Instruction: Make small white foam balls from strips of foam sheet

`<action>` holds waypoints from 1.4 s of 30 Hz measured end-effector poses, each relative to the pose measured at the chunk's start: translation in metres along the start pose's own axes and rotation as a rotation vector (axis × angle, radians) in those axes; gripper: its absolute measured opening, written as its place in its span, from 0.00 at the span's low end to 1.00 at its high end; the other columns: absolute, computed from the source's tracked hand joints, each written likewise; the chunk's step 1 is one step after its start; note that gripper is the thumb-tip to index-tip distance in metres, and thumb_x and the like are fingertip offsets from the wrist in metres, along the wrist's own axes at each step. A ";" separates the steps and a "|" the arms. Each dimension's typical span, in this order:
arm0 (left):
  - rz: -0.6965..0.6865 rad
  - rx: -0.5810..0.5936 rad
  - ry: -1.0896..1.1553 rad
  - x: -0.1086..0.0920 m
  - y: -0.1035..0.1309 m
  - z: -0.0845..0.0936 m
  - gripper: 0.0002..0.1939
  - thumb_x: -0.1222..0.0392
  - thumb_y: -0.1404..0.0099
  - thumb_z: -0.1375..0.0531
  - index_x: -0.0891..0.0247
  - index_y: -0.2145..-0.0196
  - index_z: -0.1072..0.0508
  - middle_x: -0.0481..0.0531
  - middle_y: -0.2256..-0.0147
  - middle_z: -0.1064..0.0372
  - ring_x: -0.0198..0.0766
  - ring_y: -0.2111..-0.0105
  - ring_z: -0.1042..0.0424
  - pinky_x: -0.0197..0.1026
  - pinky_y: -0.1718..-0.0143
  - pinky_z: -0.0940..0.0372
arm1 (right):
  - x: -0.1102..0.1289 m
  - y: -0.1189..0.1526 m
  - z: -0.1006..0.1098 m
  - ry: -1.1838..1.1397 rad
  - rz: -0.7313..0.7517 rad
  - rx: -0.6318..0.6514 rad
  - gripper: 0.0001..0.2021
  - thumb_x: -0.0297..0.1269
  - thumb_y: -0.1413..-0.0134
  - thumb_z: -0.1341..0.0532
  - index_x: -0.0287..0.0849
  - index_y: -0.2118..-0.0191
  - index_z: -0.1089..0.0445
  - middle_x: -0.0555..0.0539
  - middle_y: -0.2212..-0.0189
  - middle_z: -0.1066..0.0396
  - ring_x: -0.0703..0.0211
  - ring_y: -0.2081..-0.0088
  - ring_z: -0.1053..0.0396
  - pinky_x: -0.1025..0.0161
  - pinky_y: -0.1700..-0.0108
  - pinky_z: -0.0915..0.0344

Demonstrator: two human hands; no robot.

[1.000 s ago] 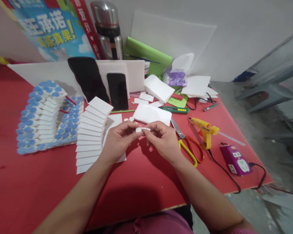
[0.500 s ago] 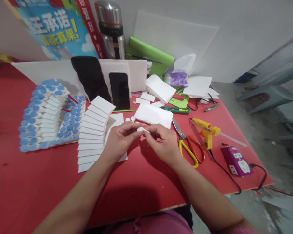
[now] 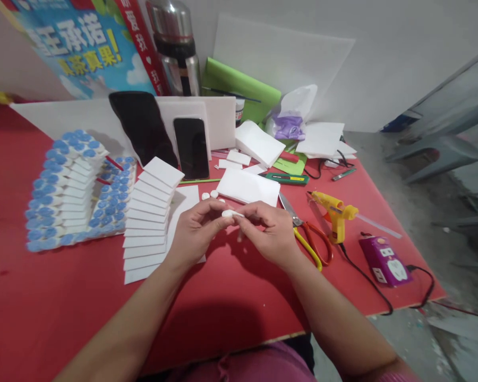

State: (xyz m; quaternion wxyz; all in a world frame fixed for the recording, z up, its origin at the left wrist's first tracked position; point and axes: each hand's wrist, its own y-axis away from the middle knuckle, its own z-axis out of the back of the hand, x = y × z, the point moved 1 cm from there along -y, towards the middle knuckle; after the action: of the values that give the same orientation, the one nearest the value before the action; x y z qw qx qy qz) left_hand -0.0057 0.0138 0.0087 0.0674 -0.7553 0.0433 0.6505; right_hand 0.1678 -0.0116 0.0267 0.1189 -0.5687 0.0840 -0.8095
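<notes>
Red surface (image 3: 63, 297), small white piece (image 3: 228, 213) pinched above it

The blue-and-white model (image 3: 77, 204) stands far left; fanned white cards (image 3: 147, 223) lie between it and the left hand (image 3: 193, 233). The right hand (image 3: 271, 233) blocks part of the scissors (image 3: 298, 222), with the yellow glue gun (image 3: 336, 212) to their right. Between the hands, the fingers of both are closed on the piece's ends. Fingertips hide those ends; its exact shape is hard to make out.

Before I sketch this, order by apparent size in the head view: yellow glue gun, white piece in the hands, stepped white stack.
Largest to smallest:
Stepped white stack
Yellow glue gun
White piece
</notes>
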 end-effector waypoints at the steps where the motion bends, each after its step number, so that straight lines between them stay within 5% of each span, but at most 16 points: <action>1: -0.016 0.005 -0.021 0.000 0.000 0.000 0.07 0.60 0.41 0.27 0.61 0.65 0.19 0.49 0.68 0.23 0.37 0.67 0.26 0.38 0.63 0.31 | 0.001 -0.001 0.001 -0.026 -0.006 0.008 0.04 0.35 0.36 0.35 0.42 0.62 0.23 0.50 0.72 0.20 0.64 0.76 0.24 0.68 0.72 0.30; 7: -0.028 0.028 -0.059 0.005 0.003 0.001 0.04 0.59 0.35 0.31 0.60 0.62 0.18 0.50 0.65 0.21 0.37 0.64 0.23 0.38 0.59 0.30 | 0.002 -0.001 0.004 0.022 0.040 0.014 0.05 0.34 0.35 0.35 0.42 0.62 0.22 0.49 0.69 0.19 0.63 0.74 0.22 0.68 0.70 0.29; 15: -0.002 -0.017 0.032 0.000 0.000 -0.003 0.11 0.63 0.49 0.23 0.63 0.71 0.21 0.48 0.71 0.25 0.35 0.69 0.27 0.37 0.66 0.31 | -0.003 -0.002 0.005 0.156 0.154 0.085 0.08 0.30 0.33 0.39 0.42 0.59 0.21 0.51 0.72 0.20 0.63 0.72 0.23 0.66 0.65 0.30; 21: 0.036 0.017 0.052 0.004 -0.002 -0.001 0.14 0.62 0.51 0.22 0.62 0.67 0.19 0.48 0.69 0.24 0.36 0.68 0.26 0.38 0.64 0.30 | -0.008 -0.003 0.006 0.116 0.090 0.124 0.08 0.31 0.34 0.39 0.43 0.60 0.21 0.51 0.72 0.20 0.63 0.73 0.23 0.66 0.66 0.31; 28: 0.094 -0.055 -0.019 0.005 -0.003 -0.002 0.14 0.61 0.53 0.22 0.63 0.71 0.22 0.48 0.73 0.25 0.35 0.71 0.28 0.37 0.68 0.33 | -0.011 -0.002 0.000 -0.106 -0.181 0.180 0.08 0.34 0.33 0.40 0.42 0.57 0.22 0.53 0.78 0.24 0.60 0.75 0.21 0.65 0.68 0.29; 38: 0.109 -0.109 -0.072 0.004 0.000 -0.005 0.16 0.62 0.55 0.22 0.63 0.70 0.23 0.45 0.74 0.27 0.33 0.74 0.32 0.36 0.71 0.36 | -0.015 -0.003 -0.002 -0.239 -0.269 0.213 0.09 0.38 0.34 0.38 0.41 0.58 0.23 0.53 0.78 0.24 0.59 0.76 0.21 0.64 0.69 0.27; 42: 0.086 -0.046 -0.127 0.005 0.001 -0.003 0.12 0.60 0.47 0.25 0.61 0.64 0.17 0.49 0.70 0.23 0.37 0.69 0.28 0.39 0.65 0.33 | -0.016 -0.003 -0.004 -0.174 -0.250 0.165 0.09 0.39 0.33 0.38 0.42 0.57 0.22 0.53 0.77 0.23 0.60 0.76 0.21 0.65 0.68 0.27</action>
State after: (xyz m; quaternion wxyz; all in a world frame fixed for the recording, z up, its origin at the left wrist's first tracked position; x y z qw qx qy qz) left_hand -0.0023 0.0129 0.0045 0.0246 -0.7113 0.0565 0.7002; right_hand 0.1694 -0.0043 0.0118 0.0704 -0.6312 -0.0645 -0.7697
